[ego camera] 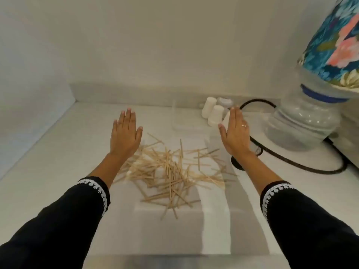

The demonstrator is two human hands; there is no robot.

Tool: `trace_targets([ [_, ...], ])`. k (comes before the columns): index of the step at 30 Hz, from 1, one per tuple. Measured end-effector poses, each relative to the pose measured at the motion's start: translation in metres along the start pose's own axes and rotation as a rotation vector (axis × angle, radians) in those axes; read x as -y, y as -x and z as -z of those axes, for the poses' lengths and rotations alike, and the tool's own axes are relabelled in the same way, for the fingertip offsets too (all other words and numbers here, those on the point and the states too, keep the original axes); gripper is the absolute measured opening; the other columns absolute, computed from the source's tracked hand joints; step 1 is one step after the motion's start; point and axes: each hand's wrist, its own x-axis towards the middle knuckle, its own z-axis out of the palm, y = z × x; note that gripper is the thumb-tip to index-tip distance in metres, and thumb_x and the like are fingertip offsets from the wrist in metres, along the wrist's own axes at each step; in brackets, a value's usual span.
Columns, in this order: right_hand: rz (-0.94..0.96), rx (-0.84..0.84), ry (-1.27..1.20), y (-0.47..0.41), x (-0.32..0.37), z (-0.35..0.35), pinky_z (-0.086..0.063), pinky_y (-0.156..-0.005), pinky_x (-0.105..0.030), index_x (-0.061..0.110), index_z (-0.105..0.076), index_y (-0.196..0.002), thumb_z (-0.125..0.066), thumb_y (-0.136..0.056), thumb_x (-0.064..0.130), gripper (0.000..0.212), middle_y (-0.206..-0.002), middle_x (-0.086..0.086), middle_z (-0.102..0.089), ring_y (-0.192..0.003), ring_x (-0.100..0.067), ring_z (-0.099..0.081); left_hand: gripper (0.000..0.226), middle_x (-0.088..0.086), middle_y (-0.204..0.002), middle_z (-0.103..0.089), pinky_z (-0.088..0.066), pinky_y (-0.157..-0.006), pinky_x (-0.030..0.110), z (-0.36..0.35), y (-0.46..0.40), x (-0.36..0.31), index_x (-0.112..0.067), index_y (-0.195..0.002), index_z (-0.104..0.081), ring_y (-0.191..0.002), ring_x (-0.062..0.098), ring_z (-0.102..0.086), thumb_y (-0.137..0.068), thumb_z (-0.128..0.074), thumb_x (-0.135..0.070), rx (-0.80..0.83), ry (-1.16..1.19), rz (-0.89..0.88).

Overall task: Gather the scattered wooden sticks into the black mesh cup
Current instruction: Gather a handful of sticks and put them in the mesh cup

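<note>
Several thin wooden sticks lie in a loose, crossed pile on the white counter. My left hand hovers flat and open, palm down, above the pile's far left edge, holding nothing. My right hand is also flat and open, above the pile's far right side, with a ring on one finger. The black mesh cup is mostly hidden behind my right wrist; only a bit of its rim shows at the wrist's right, and a dark part shows below it.
White paper cups stand at the back near the wall. A clear container stands left of them. A large water bottle with a floral cloth cover stands at the right, with a black cable looping in front of it.
</note>
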Motion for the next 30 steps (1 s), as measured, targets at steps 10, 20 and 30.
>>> trace_targets([
  [10,-0.082,0.372,-0.127,0.123,0.007,-0.068,-0.021,-0.116,-0.048,0.005,-0.014,-0.149,-0.036,-0.099,0.04,0.065,-0.158,-0.014,-0.014,-0.145,-0.029,-0.018,0.07,0.016,-0.155,-0.025,-0.015,-0.115,0.053,-0.045,0.104,0.001,-0.003,-0.145,-0.032,-0.145,0.034,-0.018,-0.092,-0.012,-0.044,0.274,0.008,0.09],
  [20,-0.1,0.358,-0.087,0.156,0.011,-0.072,-0.024,-0.115,-0.048,0.01,-0.031,-0.144,-0.03,-0.098,0.044,0.057,-0.153,-0.01,-0.03,-0.142,-0.026,-0.025,0.065,0.008,-0.159,-0.019,-0.009,-0.117,0.047,-0.061,0.126,0.003,-0.01,-0.149,-0.025,-0.146,0.026,-0.013,-0.095,-0.013,-0.045,0.342,-0.039,0.081],
  [30,-0.399,0.257,-0.205,0.158,0.004,-0.069,-0.011,-0.117,-0.05,0.01,-0.031,-0.142,-0.036,-0.095,0.05,0.062,-0.153,-0.011,-0.029,-0.145,-0.026,-0.016,0.073,0.009,-0.158,-0.019,-0.015,-0.117,0.047,-0.063,0.127,0.005,-0.011,-0.149,-0.024,-0.146,0.026,-0.015,-0.092,-0.001,-0.049,0.35,-0.077,0.061],
])
